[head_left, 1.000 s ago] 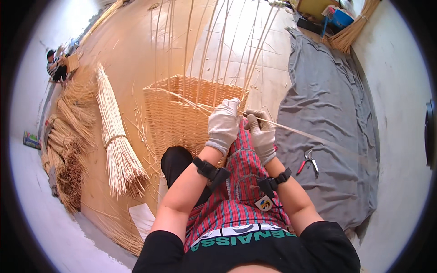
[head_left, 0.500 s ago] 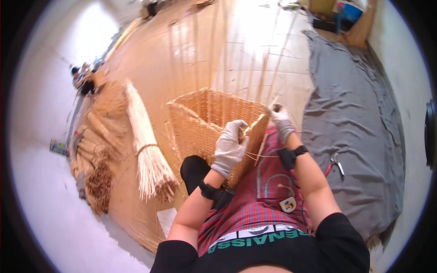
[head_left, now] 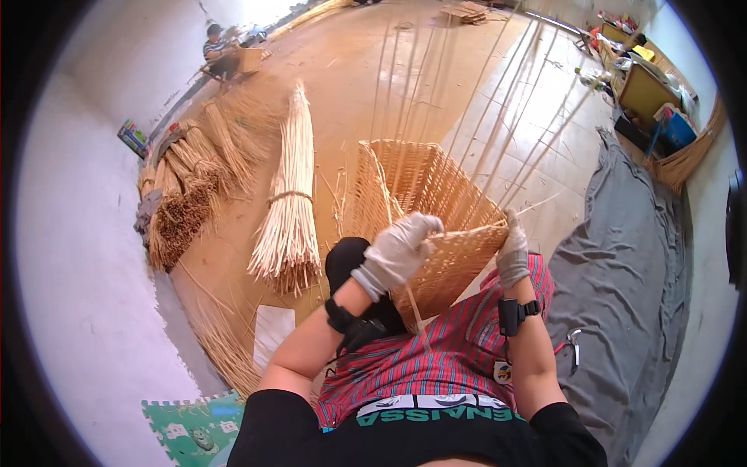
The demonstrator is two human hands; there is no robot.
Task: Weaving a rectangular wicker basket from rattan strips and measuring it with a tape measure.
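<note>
One wicker basket (head_left: 459, 268), open side up

Leans over the plaid apron (head_left: 455, 342). Left hand (head_left: 401, 249) curled on near rim (head_left: 471, 232); right hand (head_left: 512, 249) pinching right corner, pale strand (head_left: 538, 204) jutting beside. Probably rim-weaving; next tuck would want corner steady.

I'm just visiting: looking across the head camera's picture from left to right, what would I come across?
Heaped stick bundles → pale tied bundle → left gloved hand → right gloved hand → red-and-silver hand shears → blue container.
</note>
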